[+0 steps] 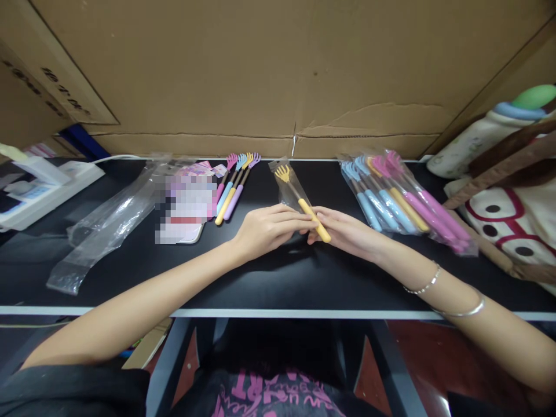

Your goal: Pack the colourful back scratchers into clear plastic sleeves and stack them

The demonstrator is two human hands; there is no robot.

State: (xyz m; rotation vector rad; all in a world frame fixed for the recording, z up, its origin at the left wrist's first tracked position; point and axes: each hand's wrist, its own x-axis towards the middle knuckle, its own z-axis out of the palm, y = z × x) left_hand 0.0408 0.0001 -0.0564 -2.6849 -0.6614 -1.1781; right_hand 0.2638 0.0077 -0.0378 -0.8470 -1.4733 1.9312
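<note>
A yellow back scratcher (306,208) lies tilted between my two hands, its clawed head pointing away from me. Clear plastic wrap (284,188) shows around its head and shaft; I cannot tell how much of the handle it covers. My left hand (278,226) presses its outstretched fingers on the handle from the left. From the right, my right hand (341,229) holds the handle near its lower end, fingers partly hidden beneath. Left of them lie several bare back scratchers (236,188) in pink, blue, yellow and purple. To the right are several bagged back scratchers (397,200).
Crumpled clear plastic bags (117,217) and a phone (191,231), partly pixelated, lie on the black desk's left. A white power strip (52,188) sits far left. Cardboard (278,75) walls the back. A bottle (478,136) and a cloth bag (516,226) stand right.
</note>
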